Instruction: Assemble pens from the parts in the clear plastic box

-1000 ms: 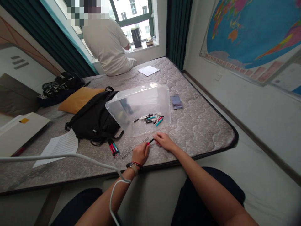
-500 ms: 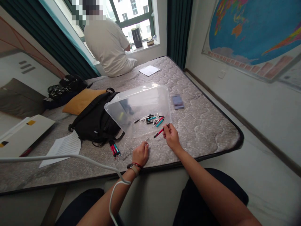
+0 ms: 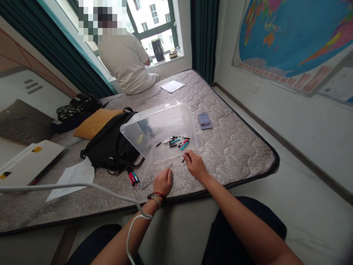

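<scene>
My right hand (image 3: 196,166) is closed in a pinch on a pen (image 3: 184,159), just off the near side of a clear plastic bin. Only a dark end of the pen shows past my fingers. To its left my left hand (image 3: 162,182) rests on the mattress near its front edge, fingers curled in; whether they hold anything is hidden. The clear bin (image 3: 132,135) lies tipped with its opening toward me. Loose pens and pen parts (image 3: 174,141), black, white, red and teal, are heaped inside it. Several red and teal pens (image 3: 133,177) lie side by side left of my left hand.
A black backpack (image 3: 110,147) sits against the bin's left side. A white cable (image 3: 110,191) crosses in front of my left forearm. Printed paper (image 3: 71,178), a white box (image 3: 30,158) and a blue-grey packet (image 3: 204,121) lie on the mattress (image 3: 237,147). Another person (image 3: 124,62) sits by the window.
My right hand has shifted slightly left and turned, so the pen's red barrel no longer shows. My left hand stays almost in place. The whole view has tilted a little.
</scene>
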The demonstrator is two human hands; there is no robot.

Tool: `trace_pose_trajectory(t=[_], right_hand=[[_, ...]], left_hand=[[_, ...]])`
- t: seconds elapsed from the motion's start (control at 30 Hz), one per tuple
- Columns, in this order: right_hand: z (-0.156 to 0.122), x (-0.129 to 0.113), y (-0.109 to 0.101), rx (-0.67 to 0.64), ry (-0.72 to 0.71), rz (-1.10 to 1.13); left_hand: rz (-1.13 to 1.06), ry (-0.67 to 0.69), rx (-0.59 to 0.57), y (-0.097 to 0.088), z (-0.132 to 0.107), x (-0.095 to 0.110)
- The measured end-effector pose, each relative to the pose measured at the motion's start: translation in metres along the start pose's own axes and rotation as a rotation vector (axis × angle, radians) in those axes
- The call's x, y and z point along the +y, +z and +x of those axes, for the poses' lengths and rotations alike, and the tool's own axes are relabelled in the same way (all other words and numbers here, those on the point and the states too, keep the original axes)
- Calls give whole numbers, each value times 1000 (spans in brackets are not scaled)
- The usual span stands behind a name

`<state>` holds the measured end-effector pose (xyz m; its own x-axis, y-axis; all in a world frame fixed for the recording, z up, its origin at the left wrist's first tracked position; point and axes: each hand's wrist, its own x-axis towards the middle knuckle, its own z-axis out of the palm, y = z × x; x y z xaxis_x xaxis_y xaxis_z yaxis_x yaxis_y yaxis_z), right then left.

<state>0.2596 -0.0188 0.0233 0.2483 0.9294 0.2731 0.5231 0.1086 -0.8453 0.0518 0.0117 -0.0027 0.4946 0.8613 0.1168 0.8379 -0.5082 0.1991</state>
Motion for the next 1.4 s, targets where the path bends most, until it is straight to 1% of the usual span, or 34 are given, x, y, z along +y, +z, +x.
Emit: trace_pose_trajectory(t=[0.1, 0.17, 0.23, 0.27, 0.3, 0.4, 0.43, 0.5, 0.57, 0.63, 0.7, 0.77, 0.8, 0.87, 0.97, 1.07, 1.2, 1.3, 1.4], right_hand=[[1, 1, 2, -10, 42, 6], [2, 3, 4, 44, 88, 67], [4, 6, 8, 130, 167, 221], [5, 9, 9, 152, 224, 331], [6, 12, 11, 151, 289, 454], [9, 20, 15, 78, 479, 779], [10, 23, 15, 58, 528, 838], [12, 27, 16, 20, 596, 886], [13, 30, 16, -16, 618, 888], [14, 31, 17, -45, 610, 868], [15, 32, 18, -71, 594, 842], [16, 33, 19, -99, 590, 829], [16, 34, 19, -109, 593, 832], [17, 36, 20, -114, 603, 846], [19, 40, 22, -126, 627, 854], [20, 42, 23, -158, 626, 840], [21, 42, 23, -182, 624, 834], [21, 41, 21, -196, 631, 840], [22, 41, 20, -212, 640, 852]], left_hand=[[17, -2, -7, 0, 0, 1], [25, -4, -11, 0, 0, 2], [25, -4, -9, 1, -1, 2], [19, -3, -6, 1, -1, 1], [9, -2, -5, 1, -1, 0], [-59, -25, -27, 0, 8, -5], [-102, -35, -40, -2, 15, -7], [-211, -43, -61, -9, 33, -9], [-303, -28, -82, -17, 58, -10], [-325, -27, -103, -24, 86, -8], [-266, -23, -113, -28, 115, -3], [-151, -11, -124, -27, 145, 3], [-88, -9, -144, -26, 159, 6], [-46, -5, -167, -22, 184, 14], [-5, 12, -201, -16, 215, 26], [56, 47, -246, -13, 236, 37], [138, 84, -287, -9, 251, 41], [179, 96, -316, -9, 253, 35], [197, 105, -321, -16, 250, 21]])
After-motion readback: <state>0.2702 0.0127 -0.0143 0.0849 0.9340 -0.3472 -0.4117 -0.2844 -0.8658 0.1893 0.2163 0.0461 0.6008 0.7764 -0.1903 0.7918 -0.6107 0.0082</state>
